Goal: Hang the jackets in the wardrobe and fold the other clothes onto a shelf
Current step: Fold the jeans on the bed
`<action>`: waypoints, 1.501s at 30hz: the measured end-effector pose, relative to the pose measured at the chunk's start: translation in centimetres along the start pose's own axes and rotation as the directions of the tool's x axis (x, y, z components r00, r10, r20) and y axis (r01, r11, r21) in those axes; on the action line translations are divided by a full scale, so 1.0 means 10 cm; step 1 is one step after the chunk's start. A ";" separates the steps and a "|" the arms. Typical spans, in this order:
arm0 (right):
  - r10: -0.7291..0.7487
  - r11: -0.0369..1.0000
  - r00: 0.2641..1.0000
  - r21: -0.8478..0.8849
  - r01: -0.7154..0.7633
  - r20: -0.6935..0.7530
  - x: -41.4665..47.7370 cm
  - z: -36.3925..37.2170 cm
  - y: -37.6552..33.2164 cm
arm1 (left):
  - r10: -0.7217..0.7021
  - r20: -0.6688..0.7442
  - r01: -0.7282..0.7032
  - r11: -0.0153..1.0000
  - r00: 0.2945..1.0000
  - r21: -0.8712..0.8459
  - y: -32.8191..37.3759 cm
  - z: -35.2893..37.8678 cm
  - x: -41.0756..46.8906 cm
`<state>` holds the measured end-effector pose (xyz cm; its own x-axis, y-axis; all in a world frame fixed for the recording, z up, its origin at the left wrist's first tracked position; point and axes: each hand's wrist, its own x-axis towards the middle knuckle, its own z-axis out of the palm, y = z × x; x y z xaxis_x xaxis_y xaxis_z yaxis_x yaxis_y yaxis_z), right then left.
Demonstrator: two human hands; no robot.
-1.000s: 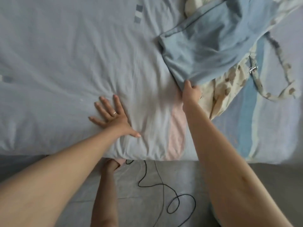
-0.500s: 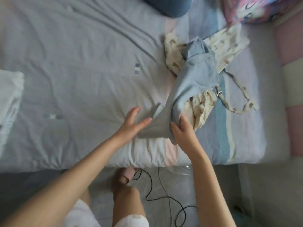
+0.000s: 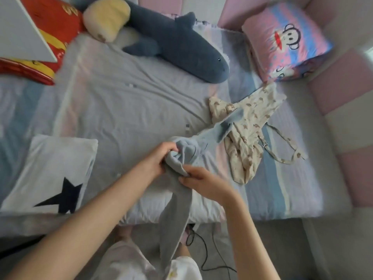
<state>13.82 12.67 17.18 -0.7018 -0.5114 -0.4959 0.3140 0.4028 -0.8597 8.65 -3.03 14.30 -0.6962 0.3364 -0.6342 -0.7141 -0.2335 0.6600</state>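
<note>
Garment (image 3: 177, 209) on bed (image 3: 121, 110) edge; patterned clothing (image 3: 246, 142) right; plush shark (image 3: 181, 49) behind

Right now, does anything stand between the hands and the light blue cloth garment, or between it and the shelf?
Nothing does: the left hand and right hand both grip the light blue cloth garment. Its far end lies across the cream brown-patterned garment on the bed. No shelf or wardrobe is in view.

A home bedroom: beyond the hands a bed (image 3: 125, 110) with plush shark (image 3: 181, 47), cartoon monkey pillow (image 3: 282, 41) and pink padded wall panels (image 3: 343, 81).
</note>
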 end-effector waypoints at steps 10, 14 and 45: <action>0.480 -0.143 0.877 0.989 0.045 0.030 0.79 0.60 0.20 | 0.208 0.269 -0.279 0.924 0.940 0.260 0.69 -0.70 -1.20; 0.602 0.141 0.774 0.980 0.137 -0.195 1.20 0.76 -0.23 | 0.252 0.227 -0.312 0.905 0.941 0.288 1.05 -1.30 -1.62; -0.370 0.757 0.865 0.430 0.492 -0.339 0.03 -0.19 -1.87 | 0.675 0.038 -0.540 0.553 0.736 0.634 1.64 -0.02 -1.28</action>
<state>6.53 6.45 33.31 -0.9398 -0.3345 -0.0694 0.1672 -0.2731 -0.9474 5.86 -11.32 33.19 -0.9922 0.1246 -0.0060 0.0277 0.2673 0.9632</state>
